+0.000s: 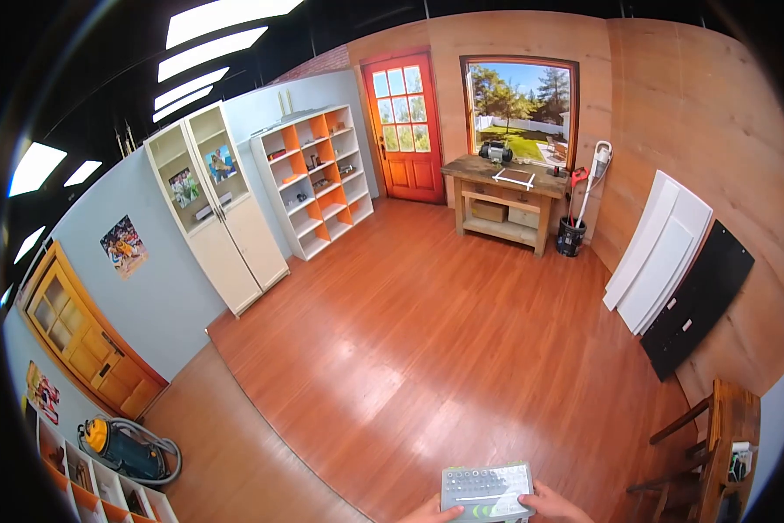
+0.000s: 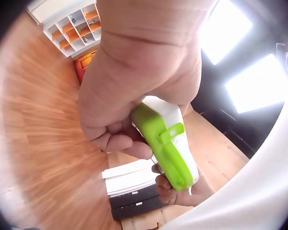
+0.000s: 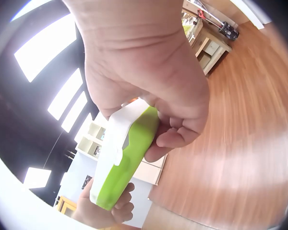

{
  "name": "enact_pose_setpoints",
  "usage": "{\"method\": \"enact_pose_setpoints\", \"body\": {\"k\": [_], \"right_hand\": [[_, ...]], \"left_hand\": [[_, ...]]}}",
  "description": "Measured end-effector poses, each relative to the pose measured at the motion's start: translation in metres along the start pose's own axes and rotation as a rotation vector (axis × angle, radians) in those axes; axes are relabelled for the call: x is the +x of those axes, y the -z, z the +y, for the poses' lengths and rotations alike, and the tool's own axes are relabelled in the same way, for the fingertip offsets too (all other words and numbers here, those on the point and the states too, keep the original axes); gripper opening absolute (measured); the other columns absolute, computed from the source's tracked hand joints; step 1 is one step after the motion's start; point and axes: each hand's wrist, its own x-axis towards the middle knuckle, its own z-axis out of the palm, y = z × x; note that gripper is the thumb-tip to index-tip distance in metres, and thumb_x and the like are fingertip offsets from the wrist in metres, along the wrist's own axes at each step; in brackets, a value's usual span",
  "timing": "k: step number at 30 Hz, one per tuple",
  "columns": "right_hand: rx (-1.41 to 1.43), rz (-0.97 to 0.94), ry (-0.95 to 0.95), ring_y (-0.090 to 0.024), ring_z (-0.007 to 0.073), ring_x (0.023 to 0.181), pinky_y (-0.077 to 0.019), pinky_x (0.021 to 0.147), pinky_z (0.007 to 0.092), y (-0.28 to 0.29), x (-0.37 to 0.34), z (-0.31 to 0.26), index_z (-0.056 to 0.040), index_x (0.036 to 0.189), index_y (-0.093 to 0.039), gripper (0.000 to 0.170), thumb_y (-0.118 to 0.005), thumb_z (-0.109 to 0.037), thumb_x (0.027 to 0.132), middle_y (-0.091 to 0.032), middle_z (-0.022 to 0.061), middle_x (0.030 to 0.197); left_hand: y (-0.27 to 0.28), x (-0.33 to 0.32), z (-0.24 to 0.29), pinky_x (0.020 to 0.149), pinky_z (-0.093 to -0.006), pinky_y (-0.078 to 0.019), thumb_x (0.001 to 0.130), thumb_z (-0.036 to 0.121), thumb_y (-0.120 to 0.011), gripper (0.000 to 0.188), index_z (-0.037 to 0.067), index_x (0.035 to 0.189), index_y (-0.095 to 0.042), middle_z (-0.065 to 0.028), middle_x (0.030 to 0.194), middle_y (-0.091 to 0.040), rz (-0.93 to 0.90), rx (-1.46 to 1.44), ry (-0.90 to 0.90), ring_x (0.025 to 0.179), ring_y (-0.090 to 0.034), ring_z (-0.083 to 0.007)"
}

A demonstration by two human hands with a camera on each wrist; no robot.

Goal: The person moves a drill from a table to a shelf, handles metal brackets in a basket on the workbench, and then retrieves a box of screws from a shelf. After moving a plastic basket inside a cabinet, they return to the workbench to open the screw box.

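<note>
Both hands hold a screwdriver bit set case (image 1: 486, 484) at the bottom of the head view. Rows of small bits and a longer shaft show on its face. In the left wrist view the case (image 2: 165, 151) has a bright green base, a whitish upper side and a green latch. My left hand (image 1: 434, 512) grips one end, thumb on top and fingers curled beneath. At the opposite end my right hand (image 1: 556, 504) grips it likewise. The case (image 3: 127, 153) spans between the two hands in the right wrist view, held up above the floor.
Reddish wood floor (image 1: 392, 349) stretches ahead. A workbench (image 1: 505, 196) stands under the window, with a shelf unit (image 1: 313, 174) and tall cabinet (image 1: 217, 209) to its left. White and black panels (image 1: 697, 296) lean right. A vacuum (image 1: 126, 449) sits lower left, a wooden table (image 1: 727, 436) lower right.
</note>
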Motion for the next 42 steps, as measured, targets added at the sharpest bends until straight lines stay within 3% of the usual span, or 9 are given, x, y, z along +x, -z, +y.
{"method": "enact_pose_setpoints", "body": {"k": [3,10,12,18,25,35,37,40,42], "right_hand": [[0.388,-0.009,-0.051,-0.049,0.0235,0.113,-0.0418,0.093,0.0355,0.030,0.029,-0.022,-0.0018,0.132,-0.036,0.049,-0.051,-0.007,0.086,-0.051,0.0129,0.123],[0.585,0.073,-0.053,-0.047,0.0227,0.115,-0.0402,0.095,0.0351,0.120,0.100,-0.131,-0.0011,0.132,-0.036,0.050,-0.052,-0.008,0.086,-0.048,0.0122,0.127],[0.078,-0.009,0.029,-0.047,0.0195,0.113,-0.0388,0.095,0.0317,0.176,0.157,-0.130,0.0025,0.130,-0.033,0.049,-0.053,-0.014,0.088,-0.049,0.0107,0.123],[-0.086,-0.047,0.102,-0.046,0.0209,0.115,-0.0392,0.096,0.0331,0.231,0.243,-0.173,0.0003,0.133,-0.035,0.050,-0.050,-0.008,0.086,-0.047,0.0108,0.128],[-0.118,-0.145,0.030,-0.048,0.0184,0.111,-0.0408,0.092,0.0307,0.273,0.353,-0.206,0.0004,0.131,-0.037,0.046,-0.050,-0.010,0.088,-0.050,0.0084,0.123],[-0.013,-0.027,-0.023,-0.050,0.0208,0.107,-0.0438,0.088,0.0334,0.309,0.512,-0.354,-0.0002,0.126,-0.040,0.041,-0.050,-0.010,0.087,-0.053,0.0100,0.117],[-0.191,-0.006,0.003,-0.051,0.0204,0.106,-0.0445,0.087,0.0328,0.308,0.535,-0.397,-0.0001,0.127,-0.039,0.042,-0.049,-0.009,0.087,-0.052,0.0098,0.120],[-0.041,0.041,0.041,-0.055,0.0191,0.099,-0.0461,0.082,0.0321,0.305,0.573,-0.426,0.0005,0.120,-0.048,0.034,-0.050,-0.010,0.087,-0.058,0.0116,0.110],[0.009,-0.096,0.086,-0.043,0.0207,0.117,-0.0346,0.099,0.0313,0.318,0.609,-0.432,0.0064,0.130,-0.028,0.055,-0.057,-0.014,0.087,-0.046,0.0139,0.125]], "left_hand": [[0.017,0.061,0.011,0.103,-0.0378,-0.0302,0.088,0.021,-0.056,0.058,0.002,0.137,-0.030,-0.0122,0.134,-0.042,-0.089,0.067,-0.019,0.125,-0.036,-0.0222],[0.035,0.214,0.061,0.102,-0.0367,-0.0316,0.090,0.024,-0.054,0.055,0.000,0.134,-0.031,-0.0112,0.132,-0.043,-0.056,0.254,0.064,0.123,-0.038,-0.0217],[0.024,0.248,0.098,0.101,-0.0363,-0.0338,0.091,0.028,-0.053,0.055,-0.001,0.133,-0.030,-0.0110,0.130,-0.044,-0.043,0.374,0.021,0.121,-0.040,-0.0220],[0.014,0.309,0.167,0.102,-0.0351,-0.0331,0.092,0.025,-0.051,0.057,-0.003,0.135,-0.025,-0.0122,0.134,-0.040,0.153,0.145,0.153,0.122,-0.038,-0.0223],[0.083,0.384,0.166,0.103,-0.0356,-0.0314,0.089,0.022,-0.056,0.057,0.000,0.136,-0.032,-0.0115,0.132,-0.044,0.176,-0.088,0.025,0.121,-0.040,-0.0218],[0.178,0.546,0.312,0.101,-0.0335,-0.0320,0.089,0.027,-0.056,0.060,-0.001,0.135,-0.031,-0.0107,0.132,-0.044,0.157,-0.088,0.061,0.120,-0.041,-0.0203],[0.224,0.605,0.303,0.103,-0.0359,-0.0314,0.091,0.022,-0.051,0.056,-0.004,0.134,-0.028,-0.0167,0.133,-0.041,0.072,0.242,-0.229,0.122,-0.039,-0.0244],[0.259,0.643,0.327,0.103,-0.0357,-0.0318,0.091,0.022,-0.051,0.056,-0.005,0.134,-0.028,-0.0180,0.132,-0.042,0.011,0.280,-0.136,0.122,-0.040,-0.0252],[0.271,0.658,0.341,0.101,-0.0350,-0.0336,0.091,0.022,-0.052,0.054,-0.005,0.133,-0.030,-0.0170,0.130,-0.044,-0.009,0.306,-0.161,0.120,-0.041,-0.0242]]}}
